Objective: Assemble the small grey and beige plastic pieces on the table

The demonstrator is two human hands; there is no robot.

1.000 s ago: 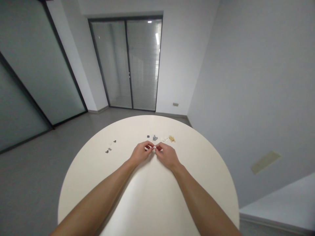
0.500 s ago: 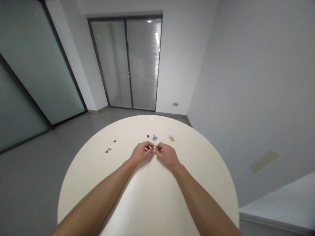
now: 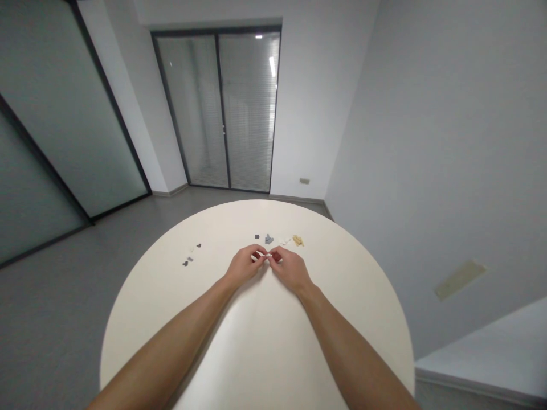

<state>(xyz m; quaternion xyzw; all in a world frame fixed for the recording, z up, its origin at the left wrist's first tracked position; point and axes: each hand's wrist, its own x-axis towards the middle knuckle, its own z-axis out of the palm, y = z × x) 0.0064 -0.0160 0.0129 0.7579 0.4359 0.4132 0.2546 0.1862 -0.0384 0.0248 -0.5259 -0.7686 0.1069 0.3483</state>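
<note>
My left hand point(image 3: 245, 265) and my right hand point(image 3: 290, 267) meet fingertip to fingertip over the middle of a round cream table point(image 3: 256, 341). Both pinch a small white piece point(image 3: 266, 258) between them; its shape is too small to make out. Just beyond my fingers lie a grey piece point(image 3: 269, 239), a small dark piece point(image 3: 257, 236), a white piece point(image 3: 284, 242) and a tan piece point(image 3: 298, 240).
A few tiny dark and pale pieces point(image 3: 191, 254) lie on the table to the left. Glass doors with blinds point(image 3: 222, 111) stand at the far end of the room. A grey wall runs along the right, and grey floor surrounds the table.
</note>
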